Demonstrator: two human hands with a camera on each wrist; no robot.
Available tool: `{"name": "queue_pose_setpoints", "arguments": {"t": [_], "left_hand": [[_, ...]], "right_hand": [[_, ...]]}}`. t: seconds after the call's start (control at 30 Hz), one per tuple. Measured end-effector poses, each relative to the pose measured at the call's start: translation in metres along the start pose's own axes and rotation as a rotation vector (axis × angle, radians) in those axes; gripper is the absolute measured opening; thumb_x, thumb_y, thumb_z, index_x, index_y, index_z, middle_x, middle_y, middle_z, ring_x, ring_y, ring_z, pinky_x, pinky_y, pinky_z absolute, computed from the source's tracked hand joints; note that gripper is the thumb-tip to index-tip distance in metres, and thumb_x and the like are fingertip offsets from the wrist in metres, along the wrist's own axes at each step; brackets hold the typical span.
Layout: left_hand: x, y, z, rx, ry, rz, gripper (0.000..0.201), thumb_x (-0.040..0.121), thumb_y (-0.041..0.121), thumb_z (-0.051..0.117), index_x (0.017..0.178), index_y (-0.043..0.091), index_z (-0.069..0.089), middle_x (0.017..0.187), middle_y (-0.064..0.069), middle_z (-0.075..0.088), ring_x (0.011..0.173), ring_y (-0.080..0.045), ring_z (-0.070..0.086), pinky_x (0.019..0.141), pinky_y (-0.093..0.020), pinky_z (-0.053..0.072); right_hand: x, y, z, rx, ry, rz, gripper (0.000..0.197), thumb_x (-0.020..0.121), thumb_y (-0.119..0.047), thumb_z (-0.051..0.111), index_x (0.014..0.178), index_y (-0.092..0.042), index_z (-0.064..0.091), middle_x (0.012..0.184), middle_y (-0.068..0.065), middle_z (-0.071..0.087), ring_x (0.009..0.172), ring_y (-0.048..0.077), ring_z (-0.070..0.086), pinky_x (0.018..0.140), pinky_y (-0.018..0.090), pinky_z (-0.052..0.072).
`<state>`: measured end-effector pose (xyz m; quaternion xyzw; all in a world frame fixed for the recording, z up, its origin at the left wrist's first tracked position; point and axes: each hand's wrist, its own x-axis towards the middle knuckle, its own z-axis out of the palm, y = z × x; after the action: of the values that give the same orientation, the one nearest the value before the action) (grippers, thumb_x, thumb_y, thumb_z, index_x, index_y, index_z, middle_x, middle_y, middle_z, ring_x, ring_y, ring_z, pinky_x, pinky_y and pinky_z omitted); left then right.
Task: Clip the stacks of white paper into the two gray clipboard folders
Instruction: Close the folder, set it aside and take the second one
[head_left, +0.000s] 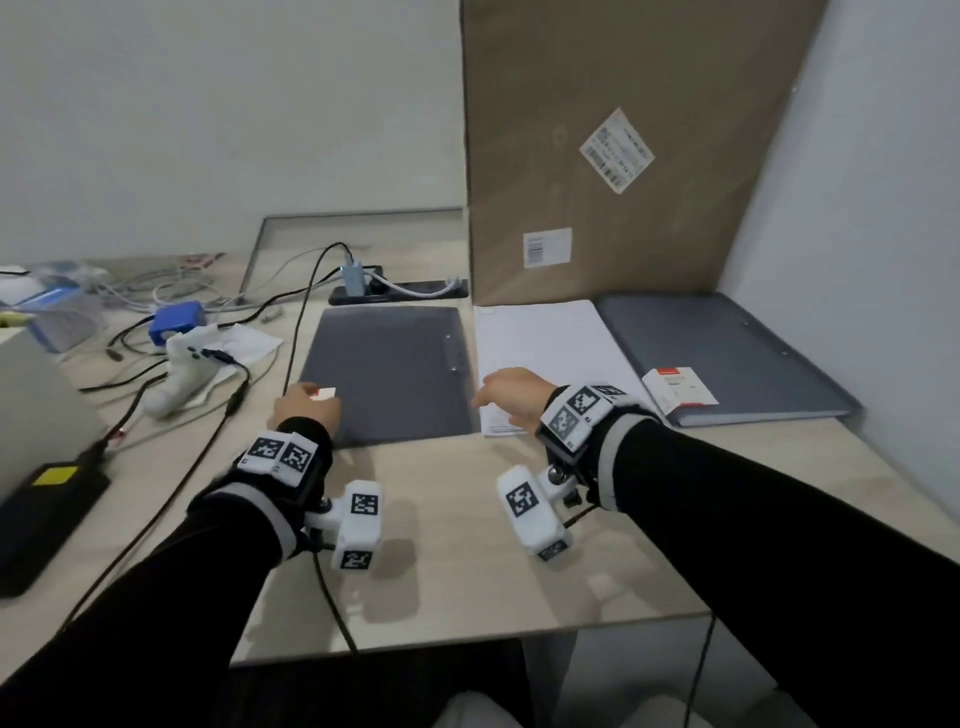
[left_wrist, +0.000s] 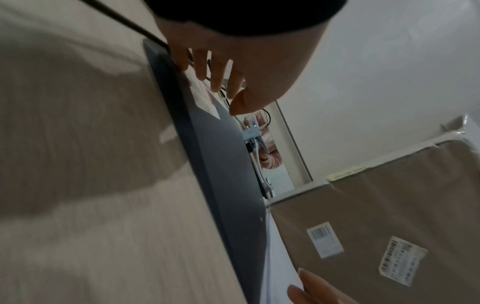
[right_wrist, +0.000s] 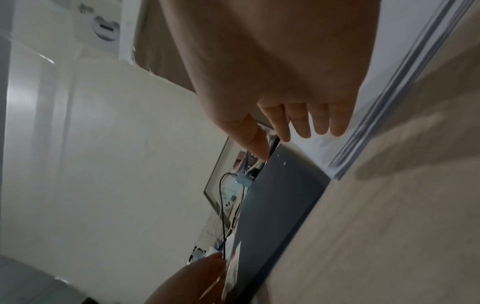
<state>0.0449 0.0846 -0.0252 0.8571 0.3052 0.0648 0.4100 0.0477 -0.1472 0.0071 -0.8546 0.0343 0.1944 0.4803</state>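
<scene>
Head view: two gray folders lie shut on the desk (head_left: 467, 519). Near folder (head_left: 389, 374) at centre, white paper stack (head_left: 545, 353) just right of it, far folder (head_left: 727, 353) at the right, a label card on it. Left hand (head_left: 306, 410) at the near folder's near left corner, right hand (head_left: 511, 397) on the paper's near edge.

Left wrist view: left hand's fingers straight and spread, tips at the folder's edge over a white label (left_wrist: 202, 96); gripping nothing.

Right wrist view: right hand's fingers (right_wrist: 298, 121) straight, loose, holding nothing.

Step, as I judge it: opening the near folder. Next: lift its cover, then slide the paper in.
</scene>
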Motion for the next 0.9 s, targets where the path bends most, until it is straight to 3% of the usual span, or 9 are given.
{"name": "queue_pose_setpoints", "arguments": {"t": [0.03, 0.17, 0.3, 0.4, 0.47, 0.6, 0.73, 0.83, 0.9], "left_hand": [[0.003, -0.003, -0.001, 0.037, -0.012, -0.011, 0.046, 0.086, 0.021, 0.053, 0.131, 0.010, 0.052, 0.136, -0.020, 0.052, 0.126, -0.037, 0.048, 0.109, -0.039, 0.037], [0.008, -0.004, -0.002, 0.194, -0.052, -0.014, 0.049, 0.087, 0.016, 0.054, 0.133, 0.001, 0.047, 0.137, -0.023, 0.050, 0.127, -0.037, 0.048, 0.106, -0.039, 0.039], [0.022, -0.011, -0.004, 0.149, -0.086, -0.054, 0.053, 0.086, 0.012, 0.057, 0.135, -0.004, 0.042, 0.137, -0.025, 0.050, 0.124, -0.038, 0.051, 0.105, -0.040, 0.041], [0.031, -0.010, -0.011, 0.018, -0.108, -0.106, 0.062, 0.081, 0.016, 0.063, 0.135, -0.004, 0.040, 0.130, -0.025, 0.053, 0.116, -0.039, 0.055, 0.088, -0.039, 0.046], [0.035, -0.007, -0.017, -0.117, -0.131, -0.157, 0.056, 0.079, 0.017, 0.067, 0.127, -0.005, 0.048, 0.113, -0.023, 0.059, 0.100, -0.035, 0.060, 0.072, -0.036, 0.045], [0.038, -0.006, -0.030, -0.412, -0.284, -0.208, 0.026, 0.079, 0.017, 0.068, 0.101, 0.005, 0.062, 0.069, -0.011, 0.064, 0.057, -0.025, 0.059, 0.057, -0.028, 0.046], [0.029, 0.005, -0.038, -0.522, -0.354, -0.105, 0.015, 0.089, 0.011, 0.058, 0.076, 0.006, 0.055, 0.036, -0.002, 0.062, 0.029, -0.011, 0.060, 0.033, -0.019, 0.050], [0.025, 0.012, -0.043, -0.614, -0.338, 0.010, 0.014, 0.092, 0.004, 0.052, 0.079, 0.008, 0.055, 0.044, -0.003, 0.067, 0.035, -0.009, 0.064, 0.036, -0.020, 0.052], [0.020, 0.015, -0.048, -0.678, -0.324, 0.058, 0.013, 0.092, 0.001, 0.050, 0.082, 0.007, 0.055, 0.066, -0.010, 0.068, 0.039, -0.009, 0.067, 0.039, -0.020, 0.053]], "right_hand": [[0.002, -0.004, 0.008, -0.024, -0.011, -0.006, 0.018, 0.090, -0.016, 0.056, 0.106, -0.009, 0.059, 0.114, 0.008, 0.056, 0.106, 0.025, 0.048, 0.091, 0.030, 0.040], [0.010, -0.011, 0.030, -0.077, -0.031, -0.007, 0.053, 0.089, -0.017, 0.056, 0.138, -0.002, 0.040, 0.146, 0.012, 0.040, 0.133, 0.030, 0.040, 0.107, 0.037, 0.035], [0.016, -0.009, 0.038, -0.112, -0.068, 0.029, 0.069, 0.089, -0.022, 0.057, 0.148, -0.007, 0.023, 0.155, 0.009, 0.028, 0.140, 0.028, 0.032, 0.112, 0.038, 0.031], [0.020, -0.006, 0.040, -0.109, -0.095, 0.022, 0.079, 0.088, -0.025, 0.059, 0.152, -0.011, 0.015, 0.159, 0.003, 0.017, 0.146, 0.024, 0.021, 0.117, 0.036, 0.024], [0.020, -0.004, 0.040, -0.099, -0.089, 0.021, 0.081, 0.087, -0.026, 0.060, 0.152, -0.011, 0.015, 0.159, 0.002, 0.017, 0.146, 0.023, 0.021, 0.117, 0.034, 0.023], [0.019, -0.001, 0.043, -0.079, -0.055, 0.033, 0.082, 0.086, -0.030, 0.061, 0.151, -0.009, 0.016, 0.158, 0.003, 0.022, 0.144, 0.023, 0.025, 0.118, 0.037, 0.023], [0.020, -0.001, 0.046, -0.044, -0.003, 0.015, 0.075, 0.087, -0.032, 0.058, 0.149, -0.008, 0.023, 0.153, 0.005, 0.033, 0.139, 0.024, 0.035, 0.115, 0.037, 0.029], [0.022, 0.001, 0.051, 0.021, 0.061, -0.015, 0.071, 0.081, -0.037, 0.059, 0.142, -0.007, 0.038, 0.143, 0.006, 0.046, 0.133, 0.027, 0.044, 0.111, 0.037, 0.035], [0.037, 0.013, 0.055, 0.112, 0.105, -0.022, 0.076, 0.070, -0.041, 0.059, 0.136, -0.006, 0.046, 0.138, 0.008, 0.053, 0.128, 0.028, 0.050, 0.109, 0.042, 0.038]]}}
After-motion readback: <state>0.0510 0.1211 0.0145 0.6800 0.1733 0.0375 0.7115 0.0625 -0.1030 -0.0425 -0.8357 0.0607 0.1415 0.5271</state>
